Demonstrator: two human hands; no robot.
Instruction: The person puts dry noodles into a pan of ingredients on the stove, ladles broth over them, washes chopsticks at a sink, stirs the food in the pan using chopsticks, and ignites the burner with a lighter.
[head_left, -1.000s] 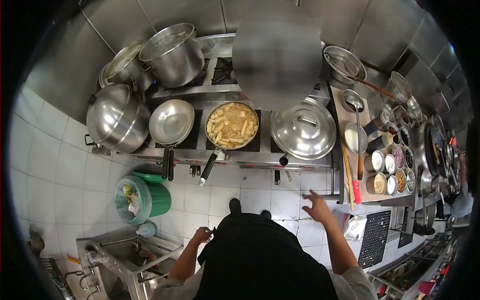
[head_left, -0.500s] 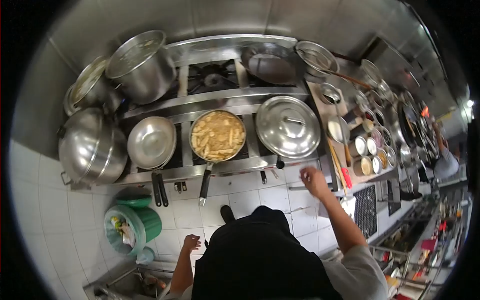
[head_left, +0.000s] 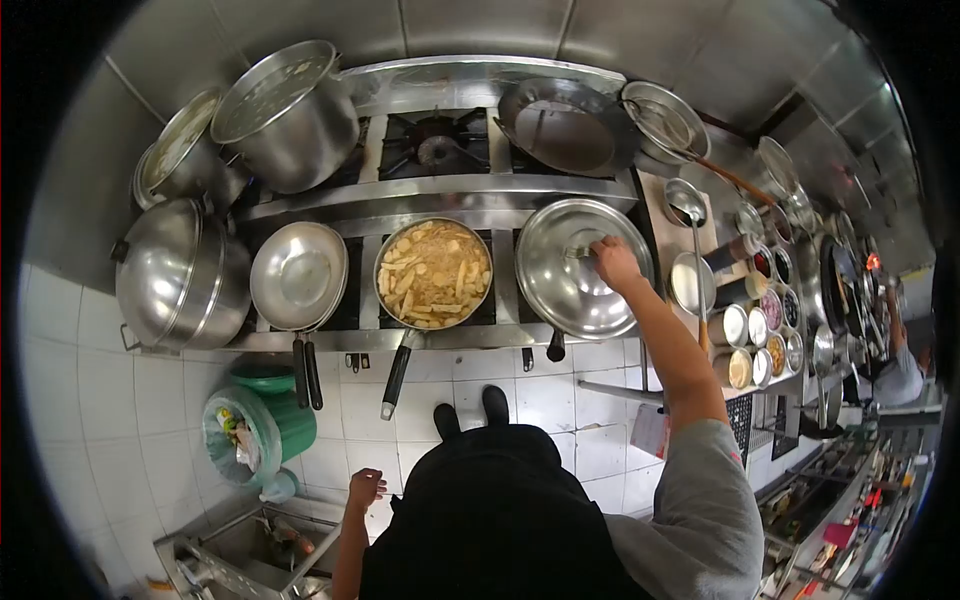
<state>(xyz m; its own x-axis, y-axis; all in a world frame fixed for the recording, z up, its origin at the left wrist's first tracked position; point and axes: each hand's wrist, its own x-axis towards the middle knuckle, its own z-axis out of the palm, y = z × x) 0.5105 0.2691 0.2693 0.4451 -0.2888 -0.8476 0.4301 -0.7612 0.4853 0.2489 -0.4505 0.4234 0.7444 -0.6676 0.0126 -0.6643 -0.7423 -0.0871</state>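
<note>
The right hand (head_left: 616, 264) has moved up to the lid (head_left: 560, 295), fingers closed on its handle (head_left: 577, 252); the lid covers a pan (head_left: 557, 346) on the stove (head_left: 470, 212), beside an uncovered pan (head_left: 396, 380) of pale strips (head_left: 420, 285) in liquid. The low left hand (head_left: 367, 486) is curled, any contents unclear.

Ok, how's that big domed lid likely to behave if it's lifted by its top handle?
The lid should stay stiff, since it looks like metal formed into a smooth dome. It may tilt if lifted unevenly: the handle is small against that wide disc. Its shiny surface could also be slippery if grasped away from the handle.
</note>
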